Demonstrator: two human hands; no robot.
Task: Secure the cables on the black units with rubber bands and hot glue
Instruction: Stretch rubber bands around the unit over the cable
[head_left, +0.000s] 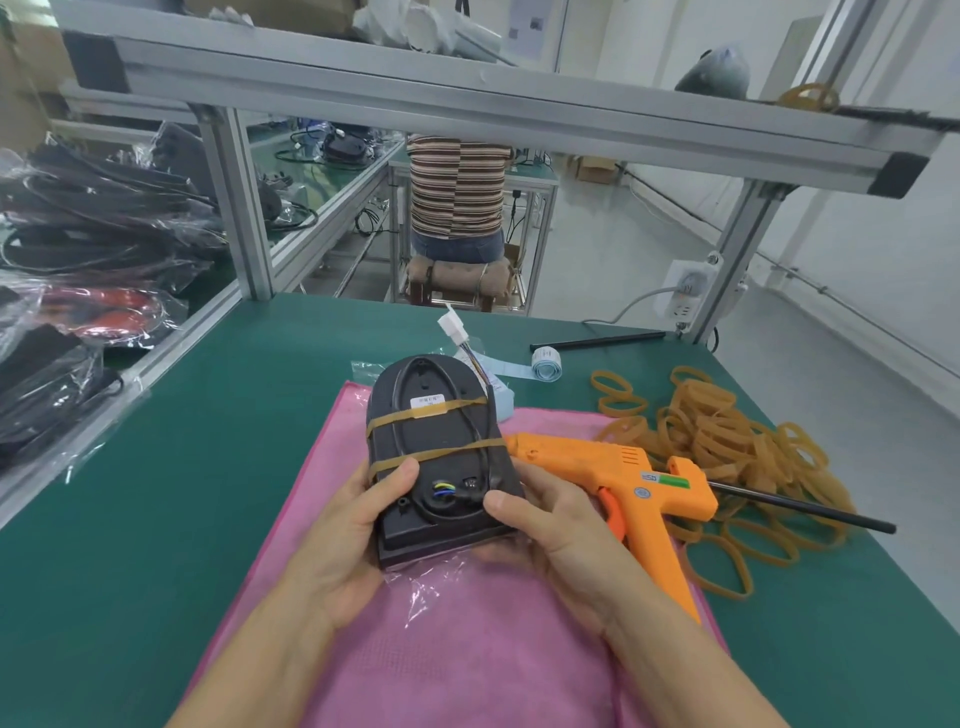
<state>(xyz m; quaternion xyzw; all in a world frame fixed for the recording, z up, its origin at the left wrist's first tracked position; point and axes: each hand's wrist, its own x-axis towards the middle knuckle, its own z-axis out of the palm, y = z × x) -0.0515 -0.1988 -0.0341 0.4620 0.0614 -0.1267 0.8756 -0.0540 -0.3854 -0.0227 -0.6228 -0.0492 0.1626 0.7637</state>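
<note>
You look through 1 head-worn wide-angle camera, forward and down, close over the green workbench.

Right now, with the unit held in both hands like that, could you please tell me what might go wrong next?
1. The glue gun lies on the pink cloth with its nozzle close beside the black unit; if hot, it may mark either.
2. Both hands, left and right, grip the unit, so reaching for the gun leaves one hand holding it; it might tip.
3. The white connector hangs free beyond the two rubber bands and could snag.
</note>
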